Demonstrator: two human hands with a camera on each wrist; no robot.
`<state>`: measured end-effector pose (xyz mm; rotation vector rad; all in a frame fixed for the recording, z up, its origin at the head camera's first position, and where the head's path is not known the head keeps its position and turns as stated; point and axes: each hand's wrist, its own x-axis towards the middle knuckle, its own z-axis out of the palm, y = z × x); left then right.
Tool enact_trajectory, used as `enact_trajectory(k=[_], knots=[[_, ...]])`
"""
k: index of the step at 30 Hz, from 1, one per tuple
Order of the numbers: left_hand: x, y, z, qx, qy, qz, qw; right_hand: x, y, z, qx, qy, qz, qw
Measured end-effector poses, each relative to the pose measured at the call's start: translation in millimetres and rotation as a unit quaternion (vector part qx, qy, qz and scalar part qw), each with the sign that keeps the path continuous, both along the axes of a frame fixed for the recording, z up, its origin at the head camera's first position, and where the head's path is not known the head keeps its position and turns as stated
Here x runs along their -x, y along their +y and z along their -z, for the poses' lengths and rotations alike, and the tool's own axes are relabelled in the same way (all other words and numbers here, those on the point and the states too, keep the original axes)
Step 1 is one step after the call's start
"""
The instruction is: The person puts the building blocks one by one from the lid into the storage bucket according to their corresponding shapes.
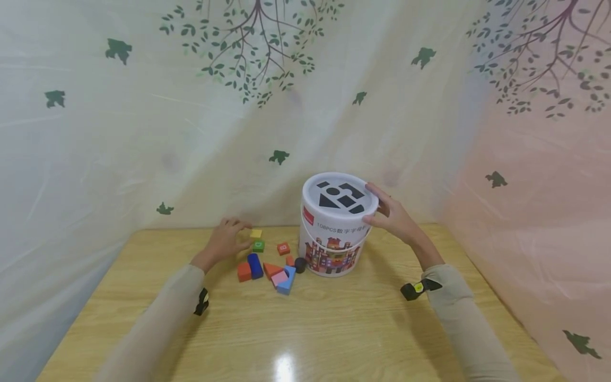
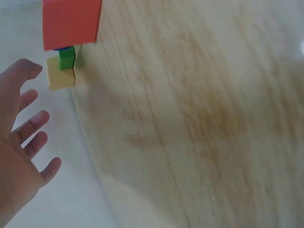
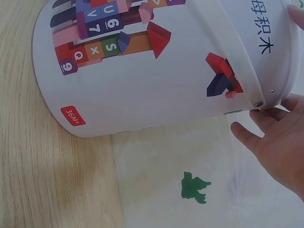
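A white block bucket [image 1: 334,228] stands upright near the back of the table, its lid cut with black shape holes. My right hand [image 1: 393,216] holds the lid rim on the right side, thumb toward the front; part of this hand also shows in the right wrist view. My left hand [image 1: 228,240] hovers beside a yellow block [image 1: 256,233] and a green block [image 1: 258,246], fingers spread and nothing in them. The left wrist view has the yellow block [image 2: 58,78] just beyond the thumb, with a red block [image 2: 71,23] closer to the camera.
Left of the bucket lie a red letter block [image 1: 284,248], a dark blue block [image 1: 255,266], an orange-red triangle [image 1: 273,269], a pink block [image 1: 279,278], a light blue block [image 1: 288,284] and a black round piece [image 1: 300,265]. Printed fabric hangs behind the wooden table [image 1: 334,329].
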<state>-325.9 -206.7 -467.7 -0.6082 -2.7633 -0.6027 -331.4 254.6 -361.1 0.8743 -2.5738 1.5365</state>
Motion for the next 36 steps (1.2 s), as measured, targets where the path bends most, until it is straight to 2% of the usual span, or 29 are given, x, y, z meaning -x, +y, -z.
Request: enact_trajectory(k=[9, 19, 29, 36], knots=[[7.9, -3.1, 5.2, -0.01, -0.043, 0.002, 0.999, 0.7, 1.7, 2.4, -0.007, 0.0, 0.006, 1.0], [14.4, -0.4, 6.6, -0.018, -0.07, 0.002, 0.9974, -0.6, 1.4, 3.7, 0.005, -0.004, -0.002, 1.0], [17.1, 1.9, 2.3, -0.005, -0.074, 0.004, 0.9972, 1.3, 1.6, 3.5, 0.007, -0.005, -0.001, 1.0], [18.3, 1.7, 3.1, 0.0, -0.061, -0.001, 0.9981, 1.3, 0.8, 1.5, 0.003, -0.004, 0.0, 1.0]])
